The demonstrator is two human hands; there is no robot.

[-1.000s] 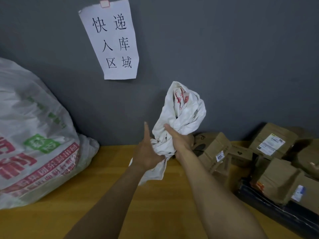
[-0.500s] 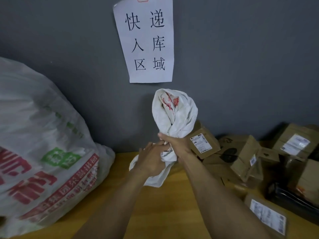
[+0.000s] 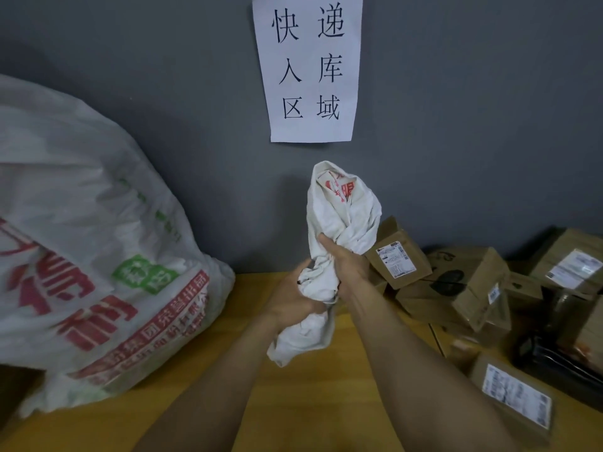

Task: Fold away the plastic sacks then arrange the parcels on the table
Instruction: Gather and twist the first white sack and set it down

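Here we have the crumpled sack point(image 3: 339, 216) in both hands, straight below the paper sign point(image 3: 308, 66) and held clear of the tabletop point(image 3: 332, 386). Our right hand point(image 3: 346, 265) grips the bundle round its waist, fingers and thumb curled about the gathered weave. Our left hand point(image 3: 290, 298) closes on it just beneath, fingers wrapped round the lower part, and a loose tail hangs out under that fist. Above the right hand the bundle swells into a soft knob with red print showing in its folds. We judge the stuff to be light, limp woven plastic: it will not keep a crease by itself, it will likely spring open when let go, and its surface is probably a little slick, so a loose pinch would let the layers slide. The best hold seems to be where we have it, at the gathered middle, with the hanging tail tucked in or wound round to make the bundle compact. Below the sign and far to the left, the full sack point(image 3: 98, 256) sits against the wall point(image 3: 473, 125), bulky and probably heavy; it would want both hands at its neck or under its base. Below the sign to the right the parcels point(image 3: 456, 288) lie heaped, cardboard boxes with white labels, stiff enough to take by their sides and not yet arranged.
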